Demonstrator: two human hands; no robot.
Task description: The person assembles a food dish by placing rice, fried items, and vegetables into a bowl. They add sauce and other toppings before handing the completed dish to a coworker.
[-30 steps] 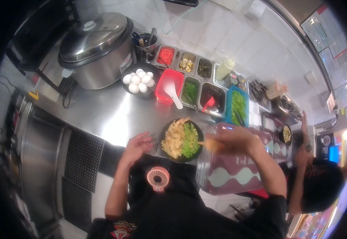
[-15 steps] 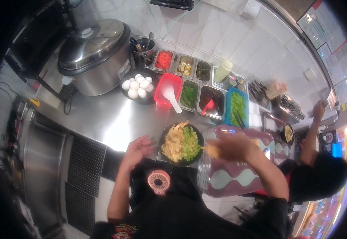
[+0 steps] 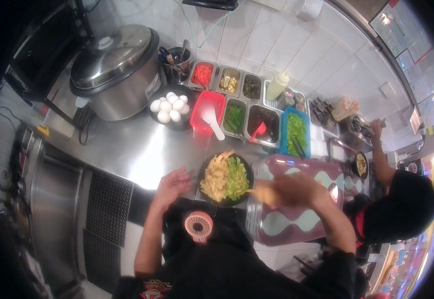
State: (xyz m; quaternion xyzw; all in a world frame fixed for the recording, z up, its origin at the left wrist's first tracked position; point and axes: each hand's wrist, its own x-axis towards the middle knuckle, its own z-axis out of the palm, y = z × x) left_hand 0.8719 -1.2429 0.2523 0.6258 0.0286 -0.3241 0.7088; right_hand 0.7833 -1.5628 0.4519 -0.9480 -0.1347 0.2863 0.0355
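Note:
A black bowl (image 3: 225, 204) stands at the counter's front edge. Pale golden fried food (image 3: 216, 177) fills its left side, and chopped green lettuce (image 3: 238, 178) its right. To the left of the bowl, my left hand (image 3: 173, 187) is raised with its fingers apart, holding nothing. My right hand (image 3: 297, 189) is to the bowl's right, above a tray, closed round a squeeze bottle (image 3: 264, 194) with yellowish-orange contents. The bottle is tilted, its narrow tip pointing left at the bowl's rim. Motion blurs my right hand a little.
A purple and pale-green patterned tray (image 3: 279, 224) lies right of the bowl. Behind are a bowl of eggs (image 3: 169, 107), a red tub (image 3: 200, 112) with a white paddle, metal topping pans (image 3: 235, 115) and a blue lettuce tub (image 3: 296, 130). A rice cooker (image 3: 114, 74) stands left; a co-worker (image 3: 401, 204) right.
My right hand and the squeeze bottle have shifted slightly. My left hand is nearly still. The co-worker's arm has moved left to the metal utensil container.

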